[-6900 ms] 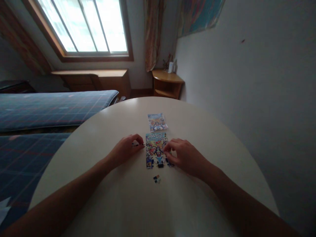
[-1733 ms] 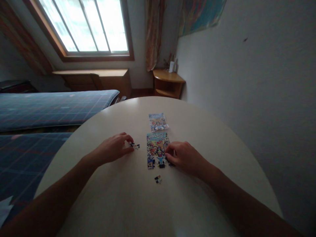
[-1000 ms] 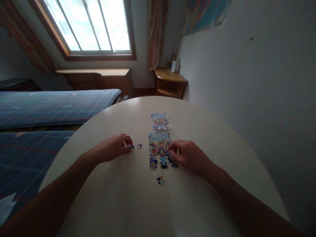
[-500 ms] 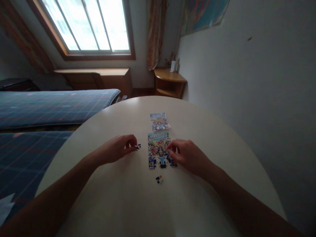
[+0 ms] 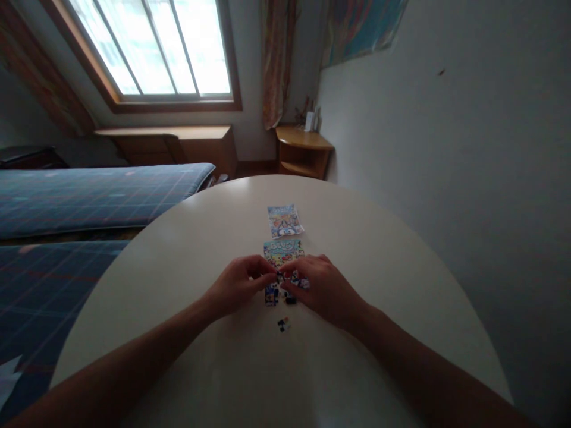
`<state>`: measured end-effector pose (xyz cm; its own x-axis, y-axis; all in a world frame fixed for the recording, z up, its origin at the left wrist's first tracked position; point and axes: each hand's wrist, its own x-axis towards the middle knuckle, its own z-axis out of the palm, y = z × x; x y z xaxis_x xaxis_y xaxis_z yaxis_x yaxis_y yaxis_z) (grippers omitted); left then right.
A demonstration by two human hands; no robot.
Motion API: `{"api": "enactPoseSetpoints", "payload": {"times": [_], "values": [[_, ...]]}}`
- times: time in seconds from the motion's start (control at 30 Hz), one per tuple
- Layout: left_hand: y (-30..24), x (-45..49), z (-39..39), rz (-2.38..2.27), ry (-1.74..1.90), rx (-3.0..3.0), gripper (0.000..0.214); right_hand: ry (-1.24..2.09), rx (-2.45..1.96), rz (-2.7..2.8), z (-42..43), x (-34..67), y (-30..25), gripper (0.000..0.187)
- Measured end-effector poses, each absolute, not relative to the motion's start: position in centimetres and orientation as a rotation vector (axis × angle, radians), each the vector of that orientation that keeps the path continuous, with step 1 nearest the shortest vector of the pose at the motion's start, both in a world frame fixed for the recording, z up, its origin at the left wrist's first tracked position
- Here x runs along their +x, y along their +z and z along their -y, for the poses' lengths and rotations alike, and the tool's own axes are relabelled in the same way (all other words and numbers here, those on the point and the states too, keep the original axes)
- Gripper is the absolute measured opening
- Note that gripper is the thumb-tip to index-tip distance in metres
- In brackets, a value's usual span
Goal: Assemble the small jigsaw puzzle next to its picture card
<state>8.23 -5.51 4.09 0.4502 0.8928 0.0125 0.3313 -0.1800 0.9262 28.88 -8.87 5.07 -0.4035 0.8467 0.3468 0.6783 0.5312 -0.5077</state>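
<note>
A picture jigsaw puzzle (image 5: 284, 249) lies on the round pale table (image 5: 267, 380), its lower middle partly covered by my hands. My left hand (image 5: 243, 282) is closed in a pinch at the puzzle's left side. A small dark puzzle piece (image 5: 279, 277) shows at its fingertips. From the right, my right hand (image 5: 321, 288) reaches over the puzzle, thumb and forefinger apart, the forefinger close to that piece; whether it touches is too small to tell. Below the puzzle, a loose puzzle piece or small cluster (image 5: 284, 324) lies on the table.
A printed sheet or packet (image 5: 284, 221) with a matching picture lies just beyond the puzzle. Left of the table stands a bed with a plaid mattress (image 5: 102, 193). A wooden corner shelf (image 5: 306, 138) is behind the table, and a white wall (image 5: 423, 154) rises on the right.
My left hand has moved right, carrying the puzzle piece from beside the puzzle to over it. My right hand has shifted left, farther over the puzzle, its fingers more apart.
</note>
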Motion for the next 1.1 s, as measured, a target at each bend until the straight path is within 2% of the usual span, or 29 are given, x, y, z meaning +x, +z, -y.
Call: {"api": "enactPoseSetpoints", "payload": {"times": [0.1, 0.3, 0.57, 0.83, 1.1], "values": [[3.9, 8.3, 5.5, -1.032, 0.712, 1.715, 0.019, 0.356, -1.219, 2.210, 8.7, 28.9, 4.9, 0.012], [4.4, 7.7, 5.5, -1.128, 0.653, 2.023, 0.010, 0.321, -1.237, 2.268, 8.2, 29.1, 4.2, 0.014], [4.1, 7.5, 5.7, -1.222, 0.542, 2.342, 0.010, 0.339, -1.262, 2.277, 8.3, 28.8, 3.3, 0.017], [3.9, 6.8, 5.3, -0.914, 0.583, 2.616, 0.015, 0.376, -1.250, 2.315, 8.3, 29.2, 3.8, 0.017], [4.6, 6.2, 5.1, -0.630, 0.446, 2.977, 0.021, 0.340, -1.256, 2.346, 8.4, 29.5, 4.3, 0.015]]}}
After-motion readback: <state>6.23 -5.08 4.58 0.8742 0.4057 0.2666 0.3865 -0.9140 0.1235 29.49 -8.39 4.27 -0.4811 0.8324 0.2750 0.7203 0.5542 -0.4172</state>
